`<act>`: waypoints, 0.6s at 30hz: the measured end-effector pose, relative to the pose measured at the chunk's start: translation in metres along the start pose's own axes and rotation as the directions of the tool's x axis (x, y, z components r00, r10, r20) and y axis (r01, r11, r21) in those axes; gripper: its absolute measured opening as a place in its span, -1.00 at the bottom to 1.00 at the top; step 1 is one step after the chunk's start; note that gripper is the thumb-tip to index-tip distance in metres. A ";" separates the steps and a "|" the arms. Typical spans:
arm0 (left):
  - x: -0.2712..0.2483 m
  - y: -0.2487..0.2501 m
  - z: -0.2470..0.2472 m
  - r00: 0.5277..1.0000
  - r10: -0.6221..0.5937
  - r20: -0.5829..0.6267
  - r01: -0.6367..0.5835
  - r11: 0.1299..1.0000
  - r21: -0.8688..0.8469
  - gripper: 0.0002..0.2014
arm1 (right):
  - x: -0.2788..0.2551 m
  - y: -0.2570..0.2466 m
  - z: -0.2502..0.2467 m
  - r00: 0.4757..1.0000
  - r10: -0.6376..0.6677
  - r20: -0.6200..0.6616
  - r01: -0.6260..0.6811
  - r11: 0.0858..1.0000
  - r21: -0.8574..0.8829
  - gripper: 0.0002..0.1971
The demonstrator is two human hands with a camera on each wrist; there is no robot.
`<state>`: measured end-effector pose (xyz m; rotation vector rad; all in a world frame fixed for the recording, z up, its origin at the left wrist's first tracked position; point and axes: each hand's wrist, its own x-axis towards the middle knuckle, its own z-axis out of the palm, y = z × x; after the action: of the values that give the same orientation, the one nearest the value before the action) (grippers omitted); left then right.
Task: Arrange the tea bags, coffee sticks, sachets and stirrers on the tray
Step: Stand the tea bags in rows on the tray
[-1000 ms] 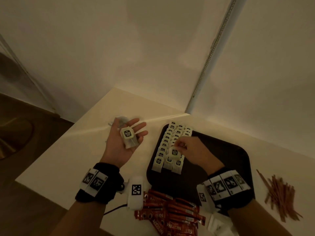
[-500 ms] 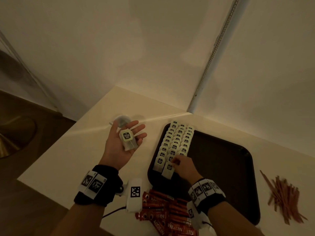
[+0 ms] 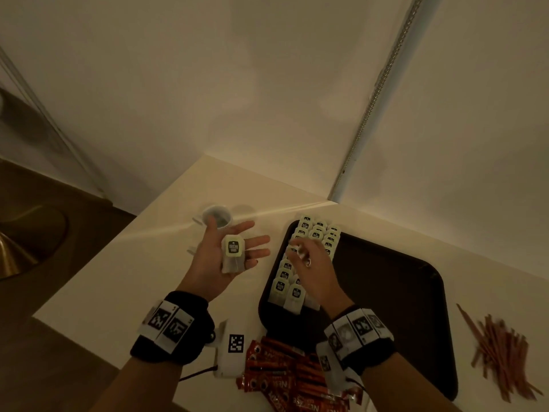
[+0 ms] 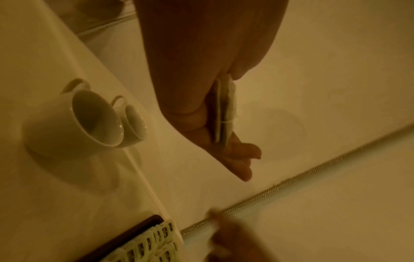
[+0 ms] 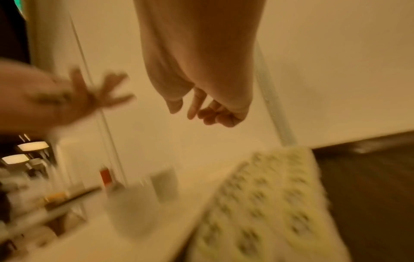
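Note:
A dark tray point(image 3: 386, 292) lies on the cream counter, with rows of tea bags point(image 3: 315, 233) filling its left side. My left hand point(image 3: 219, 257) is palm up to the left of the tray, fingers straight, carrying a small stack of tea bags point(image 3: 233, 254). The left wrist view shows that stack point(image 4: 225, 109) edge-on against the palm. My right hand point(image 3: 297, 248) hovers over the rows, fingers loosely curled. It is empty in the right wrist view point(image 5: 201, 109), where the rows point(image 5: 264, 203) are blurred. Red coffee sticks point(image 3: 285, 376) lie in front of the tray and brown stirrers point(image 3: 499, 352) to its right.
Two white cups point(image 4: 89, 115) stand on the counter beyond my left hand, close to the wall. A white device with a black marker point(image 3: 234, 349) lies by my left wrist. The counter's left edge drops to the floor. The tray's right half is bare.
My right hand has left the near end of the tea bag rows and moved up and away, toward my left hand. The left hand has kept still with its stack.

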<state>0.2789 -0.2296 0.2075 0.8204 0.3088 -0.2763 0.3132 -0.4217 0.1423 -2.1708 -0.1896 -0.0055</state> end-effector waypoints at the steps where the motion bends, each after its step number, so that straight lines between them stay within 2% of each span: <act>1: 0.001 -0.001 0.002 1.000 -0.002 0.021 0.001 0.999 0.050 -0.19 | 0.003 -0.023 -0.006 0.992 -0.124 -0.013 0.125 0.990 0.063 -0.77; 3: 0.001 -0.001 0.010 0.997 0.019 0.080 -0.031 0.988 0.148 -0.19 | 0.009 -0.063 -0.015 0.944 -0.328 0.047 0.323 0.942 0.093 -0.73; 6: 0.001 0.005 0.025 0.986 0.070 0.151 -0.108 0.960 0.259 -0.23 | 0.014 -0.099 -0.022 0.874 -0.466 0.140 0.476 0.878 -0.050 -0.77; 8: 0.002 0.009 0.032 0.962 0.170 0.212 -0.232 0.920 0.315 -0.24 | 0.017 -0.113 -0.033 0.858 -0.497 0.128 0.510 0.854 -0.104 -0.79; 10: 0.004 0.012 0.034 0.897 0.326 0.298 -0.425 0.821 0.380 -0.30 | 0.019 -0.129 -0.049 0.841 -0.527 0.125 0.541 0.829 -0.141 -0.80; 12: 0.005 0.016 0.034 0.828 0.461 0.320 -0.561 0.706 0.432 -0.42 | 0.020 -0.145 -0.068 0.823 -0.551 0.140 0.569 0.790 -0.230 -0.79; 14: 0.003 0.019 0.039 0.782 0.534 0.322 -0.623 0.671 0.401 -0.60 | 0.019 -0.160 -0.085 0.821 -0.554 0.140 0.568 0.765 -0.303 -0.79; 16: 0.000 0.021 0.046 0.767 0.552 0.328 -0.641 0.685 0.346 -0.78 | 0.019 -0.169 -0.098 0.831 -0.538 0.141 0.553 0.770 -0.318 -0.85; 18: -0.003 0.022 0.052 0.758 0.558 0.338 -0.650 0.686 0.328 -0.85 | 0.019 -0.175 -0.107 0.829 -0.538 0.153 0.557 0.771 -0.310 -0.88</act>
<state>0.2923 -0.2543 0.2568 1.2735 -0.2564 0.2169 0.3147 -0.4085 0.3478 -2.3822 -0.9173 -0.3372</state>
